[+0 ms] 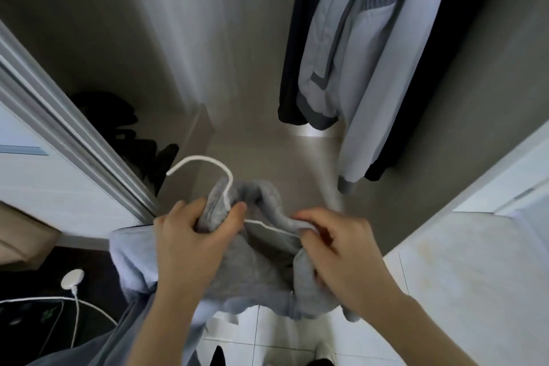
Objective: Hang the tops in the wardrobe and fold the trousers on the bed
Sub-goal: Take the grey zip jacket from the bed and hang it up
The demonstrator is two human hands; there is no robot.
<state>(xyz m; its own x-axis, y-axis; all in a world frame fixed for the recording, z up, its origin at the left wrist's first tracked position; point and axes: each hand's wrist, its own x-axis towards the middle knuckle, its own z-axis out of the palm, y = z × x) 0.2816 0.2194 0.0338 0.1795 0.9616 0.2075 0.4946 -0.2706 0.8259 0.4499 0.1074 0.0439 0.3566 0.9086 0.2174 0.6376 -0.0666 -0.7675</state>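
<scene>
Grey fleece top with a paler blue-grey panel at its left side, on a white hanger; hanging jacket in pale blue-grey with mid-grey cuffs, hem band and pocket trim, plus a ribbed grey shoulder panel; dark navy or black garments either side of it; beige-grey wardrobe interior; white wardrobe doors; white floor tiles; white cable over a dark surface

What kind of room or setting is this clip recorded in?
Most likely a bedroom, at an open wardrobe. A pale jacket hangs inside it, both hands work a grey top onto a white hanger, and a sliding door frame stands at left.
</scene>
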